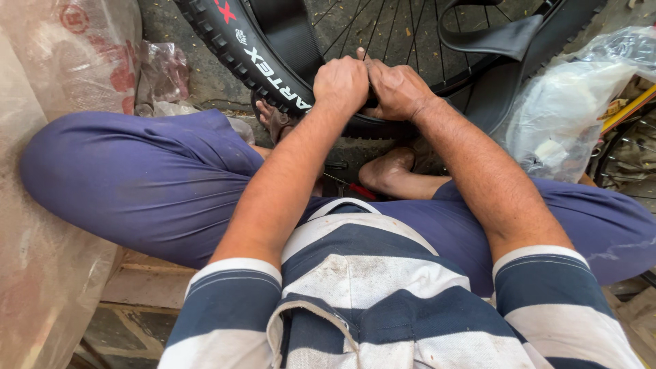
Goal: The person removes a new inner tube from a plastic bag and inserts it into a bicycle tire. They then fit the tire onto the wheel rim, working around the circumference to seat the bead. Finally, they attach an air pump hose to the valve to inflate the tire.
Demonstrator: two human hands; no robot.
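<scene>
On knobby black rubber tyre (273, 65): L hand (340, 83) & R hand (396, 89), fingers clenched round it.

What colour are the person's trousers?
Plain dark purplish blue trousers, clearest in the head view.

navy-and-white striped short-sleeved shirt (369, 287), dusty; blue trousers (150, 178); bare feet (389, 171).
</scene>
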